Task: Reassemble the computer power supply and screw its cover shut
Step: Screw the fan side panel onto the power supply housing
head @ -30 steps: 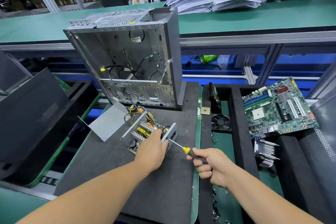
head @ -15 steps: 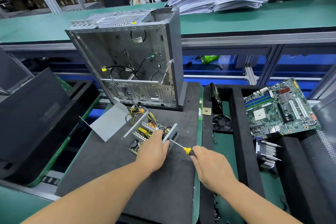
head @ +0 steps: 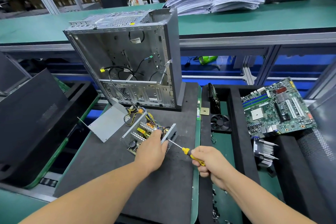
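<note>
While the black side panel [head: 27,120] leans idle at the far left, the bent grey cover [head: 107,127] of the power supply lies off the unit on the dark foam mat [head: 101,169], just left of the open power supply [head: 145,132], whose coils and heat sinks are bare to view. Behind them the empty computer case [head: 127,60] stands upright, its cables trailing down toward the unit. The left hand [head: 151,151] rests on the near end of the power supply with its fingers curled over the edge, steadying it. To its right the screwdriver [head: 183,150] points its tip at the unit's end plate, and the right hand [head: 209,162] is wrapped round the yellow handle. I judge this an inner step: a screw on the end plate is being driven, though the screw itself is too small to make out. The cover is not yet on, so next it must be fetched from the left, seated squarely over the chassis and its holes lined up. Further right a fan [head: 220,123] and a motherboard [head: 276,107] lie in the tray.
</note>
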